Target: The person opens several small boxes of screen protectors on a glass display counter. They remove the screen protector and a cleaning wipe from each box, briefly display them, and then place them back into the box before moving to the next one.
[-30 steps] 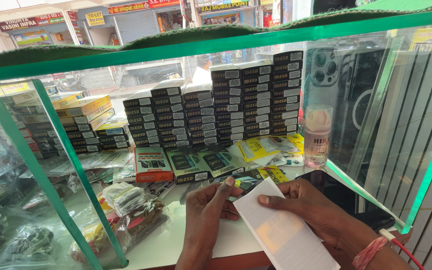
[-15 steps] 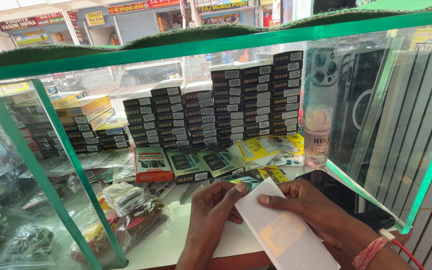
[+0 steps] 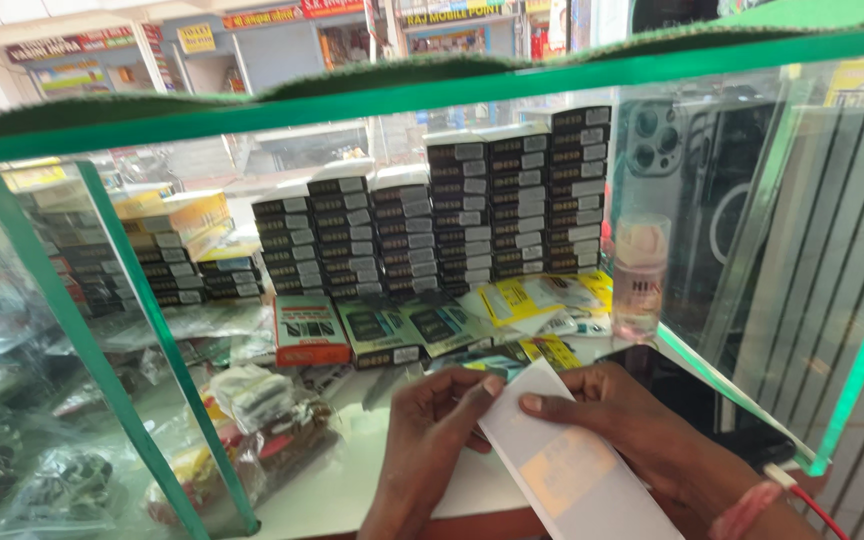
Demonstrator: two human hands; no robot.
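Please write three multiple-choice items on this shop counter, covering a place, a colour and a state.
1. Where do the stacked dark boxes stand?
A. behind the hands, against the glass
B. on the floor
C. on the green top shelf

2. What colour is the flat packet?
A. white
B. red
C. black

3. How is the packet held?
A. by both hands
B. lying untouched
C. by one hand only

Answers: 1 A, they rise beyond the hands; 2 A, its face is white; 3 A, the left hand and right hand both grip it.
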